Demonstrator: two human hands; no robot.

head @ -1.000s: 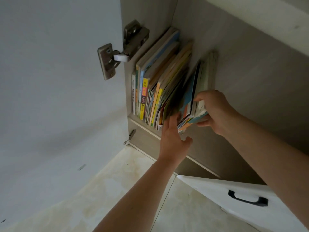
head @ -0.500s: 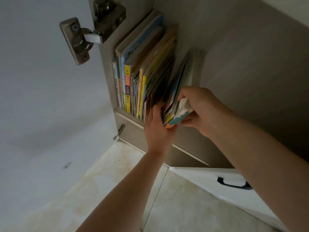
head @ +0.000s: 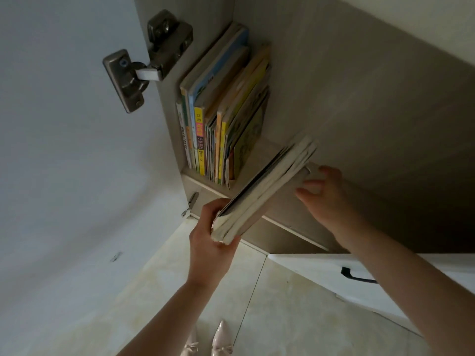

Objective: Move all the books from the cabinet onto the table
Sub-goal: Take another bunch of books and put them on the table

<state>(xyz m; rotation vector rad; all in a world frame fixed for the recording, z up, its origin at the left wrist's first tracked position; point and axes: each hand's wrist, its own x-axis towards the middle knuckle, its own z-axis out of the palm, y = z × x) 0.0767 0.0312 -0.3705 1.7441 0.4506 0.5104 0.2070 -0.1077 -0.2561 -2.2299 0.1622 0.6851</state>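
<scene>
Tilting out of the cabinet (head: 359, 104), a bundle of books (head: 259, 194) is now clamped in the left hand (head: 208, 242); the right hand (head: 323, 199) has let go, fingers spread. More books (head: 221, 119) stand at the shelf's far left; transfer incomplete.

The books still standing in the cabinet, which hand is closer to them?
Left. The left hand grips a pulled-out bundle of books just below and in front of the standing books. The right hand is open, farther off to their right.

Left hand (head: 209, 242) clenched, fingers (head: 214, 209) curled tight; right hand (head: 327, 199) outstretched, fingers spread loose
</scene>
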